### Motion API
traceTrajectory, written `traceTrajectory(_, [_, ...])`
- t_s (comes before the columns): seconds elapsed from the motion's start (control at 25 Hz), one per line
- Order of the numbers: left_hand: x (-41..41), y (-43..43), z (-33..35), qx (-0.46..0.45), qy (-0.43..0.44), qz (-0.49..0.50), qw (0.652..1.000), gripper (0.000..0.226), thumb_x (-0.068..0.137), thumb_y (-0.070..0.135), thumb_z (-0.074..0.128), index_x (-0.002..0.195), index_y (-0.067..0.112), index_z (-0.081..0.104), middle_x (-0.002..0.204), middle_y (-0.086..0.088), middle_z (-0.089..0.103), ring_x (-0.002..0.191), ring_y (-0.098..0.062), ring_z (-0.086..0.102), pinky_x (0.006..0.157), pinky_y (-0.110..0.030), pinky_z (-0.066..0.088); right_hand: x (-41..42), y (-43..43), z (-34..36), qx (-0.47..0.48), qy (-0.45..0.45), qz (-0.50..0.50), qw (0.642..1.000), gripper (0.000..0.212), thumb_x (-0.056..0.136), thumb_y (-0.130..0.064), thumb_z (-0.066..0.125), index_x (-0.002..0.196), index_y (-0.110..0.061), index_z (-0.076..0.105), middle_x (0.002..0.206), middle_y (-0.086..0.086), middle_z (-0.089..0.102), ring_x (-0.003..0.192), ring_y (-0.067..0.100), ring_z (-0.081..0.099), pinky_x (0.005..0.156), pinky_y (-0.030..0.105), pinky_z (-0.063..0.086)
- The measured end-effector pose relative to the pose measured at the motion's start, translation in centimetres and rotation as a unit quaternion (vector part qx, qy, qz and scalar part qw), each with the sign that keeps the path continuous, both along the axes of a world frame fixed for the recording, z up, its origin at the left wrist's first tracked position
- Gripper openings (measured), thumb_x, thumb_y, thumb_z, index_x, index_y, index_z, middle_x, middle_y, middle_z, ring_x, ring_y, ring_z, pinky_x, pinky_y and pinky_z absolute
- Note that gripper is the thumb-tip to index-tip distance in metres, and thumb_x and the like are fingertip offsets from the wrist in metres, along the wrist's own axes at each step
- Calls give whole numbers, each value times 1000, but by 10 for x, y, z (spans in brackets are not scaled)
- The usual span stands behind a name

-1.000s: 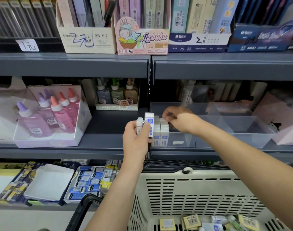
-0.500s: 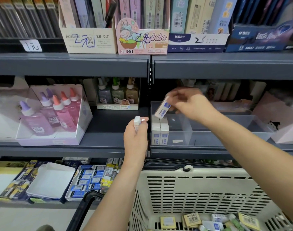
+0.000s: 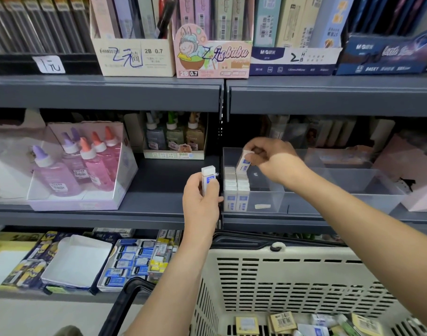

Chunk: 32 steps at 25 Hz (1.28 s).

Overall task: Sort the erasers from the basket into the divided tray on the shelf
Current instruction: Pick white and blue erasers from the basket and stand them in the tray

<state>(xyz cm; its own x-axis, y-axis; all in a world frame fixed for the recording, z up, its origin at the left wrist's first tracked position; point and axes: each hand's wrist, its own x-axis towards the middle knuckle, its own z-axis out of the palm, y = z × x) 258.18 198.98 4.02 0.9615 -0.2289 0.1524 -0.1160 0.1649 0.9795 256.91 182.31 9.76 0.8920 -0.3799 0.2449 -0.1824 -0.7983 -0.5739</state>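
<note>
My right hand (image 3: 273,158) pinches a white eraser with a blue sleeve (image 3: 243,163), tilted, just above the rows of upright erasers (image 3: 236,190) standing in the left compartment of the clear divided tray (image 3: 329,202) on the middle shelf. Just left of the tray, my left hand (image 3: 201,202) holds one more white-and-blue eraser (image 3: 208,177) upright. Below, the beige basket (image 3: 292,275) holds several loose erasers (image 3: 280,322) at its bottom.
A box of pink and purple glue bottles (image 3: 79,166) stands left on the same shelf, small bottles (image 3: 175,135) behind. Pencil-lead boxes (image 3: 211,52) fill the shelf above. The lower shelf holds packs of erasers (image 3: 132,260). A pink box (image 3: 416,170) sits right of the tray.
My right hand took one eraser from my left hand, lifted it, and has now lowered it towards the back of the eraser rows. My left hand holds one eraser fewer.
</note>
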Motion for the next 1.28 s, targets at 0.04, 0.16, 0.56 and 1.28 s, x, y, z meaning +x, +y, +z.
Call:
traceTrajectory(0.04, [0,0,0,1,-1,5,1000,20,93,11,52,90,31,56,85,11,59,69,7,58,65,-16,52,1,1,-1,-5,12,6,1000,12,89,-18,59,99,-23,64,87,-3,63,86,19,60,83,26,47])
traceTrajectory(0.16, [1,-1,-2,10,9,28,1000,25,91,11,57,92,36,53,90,12,61,75,2,60,72,-20,53,7,4,-8,-6,37,5,999,12,91,-14,54,102,-18,57,93,4,67,91,25,62,86,32,49])
traceTrajectory(0.56, [1,0,-1,0,-12,13,1000,24,89,12,60,95,35,61,95,7,67,85,-4,62,76,-22,53,2,6,-18,-64,65,11,996,21,94,-13,47,100,-18,67,102,1,66,92,20,60,83,24,46])
traceTrajectory(1.28, [3,-7,-14,202,-56,-51,976,38,93,15,53,130,22,46,117,6,53,83,-3,55,62,-7,44,-45,-10,-6,-7,19,56,998,4,82,-29,69,84,-32,69,77,-16,66,76,1,61,68,1,40])
